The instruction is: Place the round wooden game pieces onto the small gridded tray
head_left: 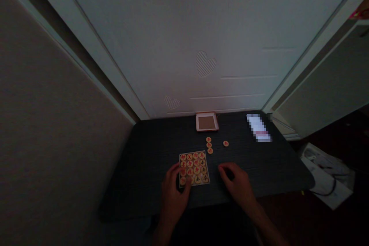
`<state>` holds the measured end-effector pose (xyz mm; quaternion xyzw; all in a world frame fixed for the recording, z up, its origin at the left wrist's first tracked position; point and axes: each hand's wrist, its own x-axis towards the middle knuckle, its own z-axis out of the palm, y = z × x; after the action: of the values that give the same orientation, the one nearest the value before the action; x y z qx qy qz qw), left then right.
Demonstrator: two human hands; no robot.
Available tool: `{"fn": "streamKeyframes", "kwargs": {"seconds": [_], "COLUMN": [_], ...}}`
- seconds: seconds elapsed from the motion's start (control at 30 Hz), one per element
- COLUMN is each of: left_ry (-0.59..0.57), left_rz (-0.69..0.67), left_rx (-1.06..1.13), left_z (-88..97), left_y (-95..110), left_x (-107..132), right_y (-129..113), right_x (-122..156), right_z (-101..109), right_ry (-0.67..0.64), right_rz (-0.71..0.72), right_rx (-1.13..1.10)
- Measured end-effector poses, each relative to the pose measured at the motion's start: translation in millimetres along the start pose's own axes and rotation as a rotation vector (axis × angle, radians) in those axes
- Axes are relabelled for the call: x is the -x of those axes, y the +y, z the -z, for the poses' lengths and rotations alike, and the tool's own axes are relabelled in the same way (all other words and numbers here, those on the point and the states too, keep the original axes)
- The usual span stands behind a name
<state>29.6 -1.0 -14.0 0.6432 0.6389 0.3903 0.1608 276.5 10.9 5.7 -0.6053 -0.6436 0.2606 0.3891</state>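
Note:
A small square tray [180, 156] filled with round wooden game pieces marked in red and dark characters lies on the dark table [144, 169]. My left hand [175, 192] rests at the tray's near left corner, thumb over the corner pieces, fingers curled. My right hand [238, 184] lies on the table just right of the tray, fingers bent down toward the surface; the dim light hides what, if anything, is under them. Three loose pieces [209, 145] sit in a short column beyond the tray, and one more piece [225, 143] lies to their right.
An empty square lid or box [206, 122] sits at the table's far edge against the white wall. A pixelated white object [258, 127] lies at the far right. Papers and a cable [325, 175] lie on the floor to the right.

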Motion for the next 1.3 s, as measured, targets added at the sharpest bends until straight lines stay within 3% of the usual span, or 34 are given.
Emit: {"fn": "streamKeyframes", "kwargs": {"seconds": [0.23,0.63,0.9,1.1,1.3], "left_ry": [0.005,0.01,0.027,0.026,0.032], "left_rz": [0.021,0.03,0.057,0.07,0.088], "left_rx": [-0.015,-0.01,0.023,0.06,0.09], "left_z": [0.6,0.1,0.0,1.2,2.9], "left_y": [2,-1,-2,-4,-3], "left_x": [1,1,2,3,2], "right_y": [13,20,26,43,48], "right_x": [-5,-6,-46,-80,-89], "right_z": [10,7,12,17,21], "right_ry": [0.042,0.016,0.006,0.043,0.006], "right_rz": [-0.023,-0.02,0.158,0.171,0.174], "right_rx": [-0.006,-0.009,0.109,0.19,0.229]}}
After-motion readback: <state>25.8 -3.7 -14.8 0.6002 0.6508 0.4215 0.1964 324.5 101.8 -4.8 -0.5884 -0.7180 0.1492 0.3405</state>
